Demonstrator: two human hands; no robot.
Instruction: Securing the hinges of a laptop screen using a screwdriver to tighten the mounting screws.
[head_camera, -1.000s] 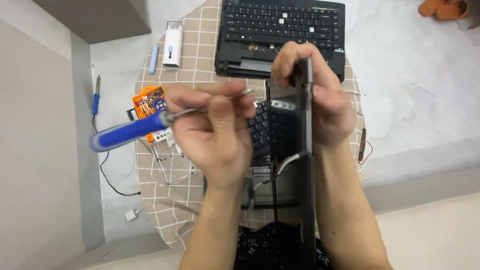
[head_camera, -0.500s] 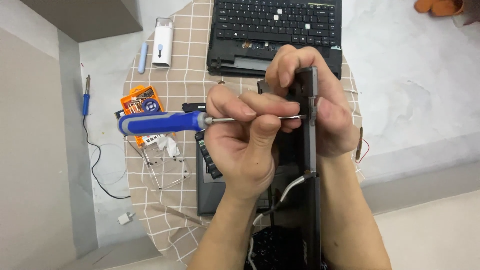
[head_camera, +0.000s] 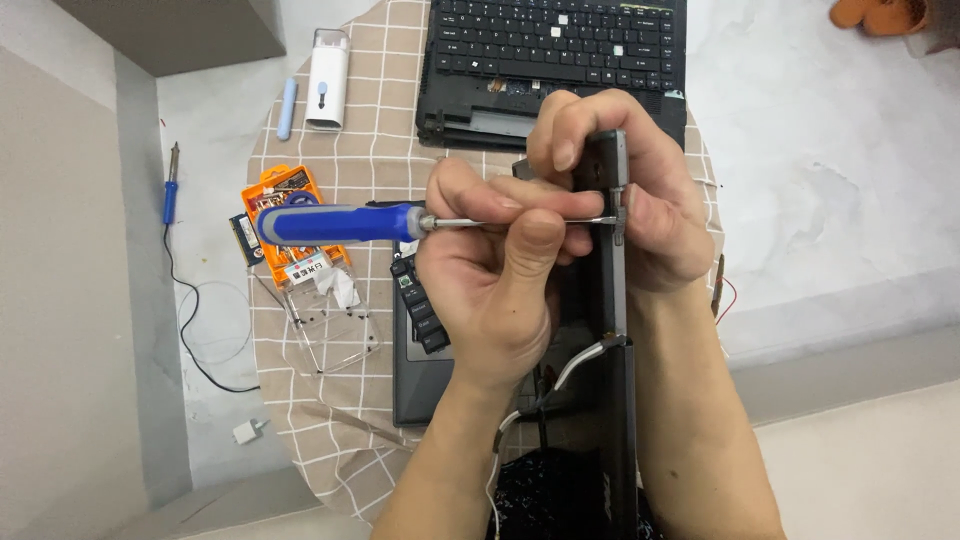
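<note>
My left hand (head_camera: 500, 270) grips the metal shaft of a blue-handled screwdriver (head_camera: 335, 223), held level with its tip against the edge of a dark laptop screen panel (head_camera: 610, 300). My right hand (head_camera: 640, 200) is wrapped around the top of that panel, which stands on edge. A grey cable (head_camera: 570, 370) hangs from the panel's hinge area. Beneath my hands lies a laptop base (head_camera: 425, 350), mostly hidden.
A second black laptop with its keyboard (head_camera: 560, 45) lies at the back of the checked cloth (head_camera: 350, 160). An orange bit case (head_camera: 285, 225), a clear plastic lid (head_camera: 335, 325), a white box (head_camera: 327, 78), a blue pen (head_camera: 286, 108) and a soldering iron (head_camera: 170, 195) sit to the left.
The screwdriver swung from a tilt to level, its tip now at the panel's edge. My left hand moved right toward the panel, and the view shifted closer.
</note>
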